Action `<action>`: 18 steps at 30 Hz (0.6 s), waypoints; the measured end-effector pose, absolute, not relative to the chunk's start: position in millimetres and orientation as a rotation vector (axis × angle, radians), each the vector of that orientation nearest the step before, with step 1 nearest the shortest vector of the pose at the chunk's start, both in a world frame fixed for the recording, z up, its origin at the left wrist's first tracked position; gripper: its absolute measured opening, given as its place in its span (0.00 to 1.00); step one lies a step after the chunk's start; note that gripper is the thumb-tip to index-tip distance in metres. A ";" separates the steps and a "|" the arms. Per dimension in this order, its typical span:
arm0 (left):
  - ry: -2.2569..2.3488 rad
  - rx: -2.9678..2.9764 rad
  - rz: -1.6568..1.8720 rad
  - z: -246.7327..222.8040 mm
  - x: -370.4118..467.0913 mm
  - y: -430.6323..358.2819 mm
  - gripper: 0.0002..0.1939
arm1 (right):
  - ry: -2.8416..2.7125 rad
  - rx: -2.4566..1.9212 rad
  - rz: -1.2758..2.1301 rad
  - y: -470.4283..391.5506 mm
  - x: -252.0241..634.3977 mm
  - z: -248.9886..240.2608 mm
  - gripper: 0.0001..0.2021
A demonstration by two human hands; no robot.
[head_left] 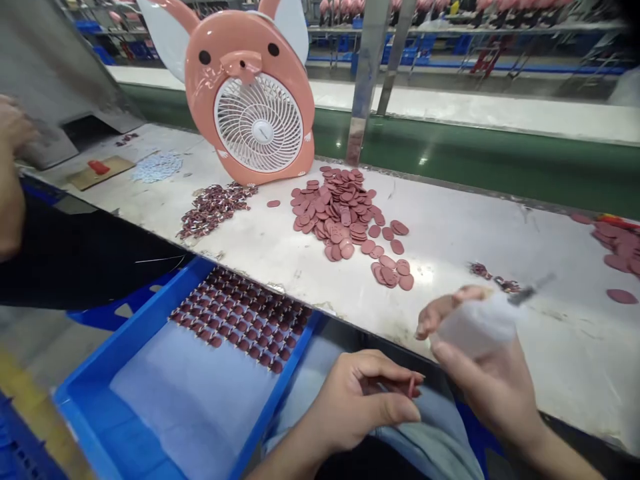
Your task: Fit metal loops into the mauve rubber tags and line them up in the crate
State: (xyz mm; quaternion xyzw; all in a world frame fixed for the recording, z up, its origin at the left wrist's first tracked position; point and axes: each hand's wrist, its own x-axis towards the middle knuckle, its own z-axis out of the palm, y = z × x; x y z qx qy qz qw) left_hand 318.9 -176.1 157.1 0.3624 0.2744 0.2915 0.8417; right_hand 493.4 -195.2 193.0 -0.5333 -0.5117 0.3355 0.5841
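Pinched between the thumb and fingers of my left hand (365,397) is a small reddish disc (412,387), seen nearly edge-on above my lap. My right hand (497,383) is wrapped round a white squeeze bottle (475,328), slightly blurred, whose thin dark nozzle points up and to the right. Just beyond the nozzle, a few small dark parts (493,275) lie on the white worktop (440,213). A heap of flat, reddish oval pieces (340,207) is spread farther back, with some loose ones nearer the front edge.
A blue tray (87,407), lined with white sheet, holds rows of dark red pieces (245,320). A pink animal-shaped fan (250,100) stands behind a pile of small dark parts (215,208). More reddish ovals (620,247) lie right. Another person's arm (10,180) is at left.
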 end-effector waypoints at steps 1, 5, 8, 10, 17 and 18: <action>0.594 0.827 0.623 159.7 317.8 -177.6 0.16 | -1.186 -1.244 0.758 -207.4 485.0 187.1 0.23; 0.629 1.089 0.592 171.3 311.3 -183.3 0.10 | -1.090 -1.299 0.658 -231.3 464.1 162.8 0.25; 0.678 1.144 0.619 177.3 309.3 -188.6 0.11 | -1.077 -1.310 0.710 -236.4 455.3 154.9 0.24; 0.716 1.130 0.636 177.0 309.4 -193.2 0.11 | -1.100 -1.308 0.626 -237.6 451.3 153.9 0.25; 0.687 0.710 0.775 155.3 300.8 -200.5 0.18 | -1.144 -1.448 0.724 -246.0 477.8 155.8 0.20; 0.697 0.646 0.785 152.8 297.6 -199.5 0.19 | -1.137 -1.463 0.779 -249.2 485.3 157.1 0.19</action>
